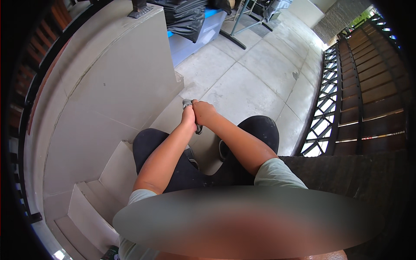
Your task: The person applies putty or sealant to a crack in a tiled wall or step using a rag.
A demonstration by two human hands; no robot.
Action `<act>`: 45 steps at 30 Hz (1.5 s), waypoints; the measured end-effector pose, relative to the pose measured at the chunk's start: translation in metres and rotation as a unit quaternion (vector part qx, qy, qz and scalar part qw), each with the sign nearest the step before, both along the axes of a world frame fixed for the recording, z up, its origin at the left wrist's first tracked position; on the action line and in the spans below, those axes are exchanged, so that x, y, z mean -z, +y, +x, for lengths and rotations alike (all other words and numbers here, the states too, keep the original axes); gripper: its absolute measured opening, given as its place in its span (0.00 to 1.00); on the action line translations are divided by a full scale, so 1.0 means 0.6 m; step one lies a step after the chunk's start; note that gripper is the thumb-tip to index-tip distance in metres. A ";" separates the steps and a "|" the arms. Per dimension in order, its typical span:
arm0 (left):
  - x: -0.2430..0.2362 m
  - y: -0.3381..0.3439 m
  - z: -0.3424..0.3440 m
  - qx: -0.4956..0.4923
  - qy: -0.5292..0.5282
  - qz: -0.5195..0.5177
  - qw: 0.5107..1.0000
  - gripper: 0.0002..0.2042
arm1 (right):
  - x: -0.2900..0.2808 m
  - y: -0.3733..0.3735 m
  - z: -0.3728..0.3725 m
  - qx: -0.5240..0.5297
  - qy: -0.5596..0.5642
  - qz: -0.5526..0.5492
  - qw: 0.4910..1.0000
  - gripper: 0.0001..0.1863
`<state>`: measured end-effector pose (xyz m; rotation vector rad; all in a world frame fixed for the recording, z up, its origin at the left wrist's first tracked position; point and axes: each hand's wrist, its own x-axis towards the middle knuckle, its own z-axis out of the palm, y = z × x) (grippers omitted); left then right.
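Observation:
My left hand and my right hand are together in front of my knees, both closed on a small grey object. Its top sticks out above my left hand and a darker end hangs below my right hand; it is too small and covered to name. My bent legs in black trousers flank my hands. Grey shoes show below, between the legs.
Beige steps and a low wall with railing are at left. Ahead, a tiled floor, black bags on a plastic bin, and a metal rack. A wooden, metal-framed gate runs along the right.

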<state>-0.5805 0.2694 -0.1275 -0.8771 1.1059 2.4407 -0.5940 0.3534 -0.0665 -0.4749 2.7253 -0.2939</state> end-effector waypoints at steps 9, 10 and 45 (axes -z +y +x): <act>-0.009 -0.002 0.003 0.005 0.016 0.020 1.000 0.10 | -0.002 0.004 0.001 -0.007 0.000 -0.018 1.000 0.22; -0.013 -0.001 0.003 0.006 0.015 0.018 1.000 0.10 | -0.002 0.005 0.000 -0.006 0.000 -0.018 1.000 0.22; -0.013 -0.003 0.001 -0.004 -0.001 0.011 1.000 0.11 | 0.000 0.000 0.000 -0.007 0.000 0.009 1.000 0.21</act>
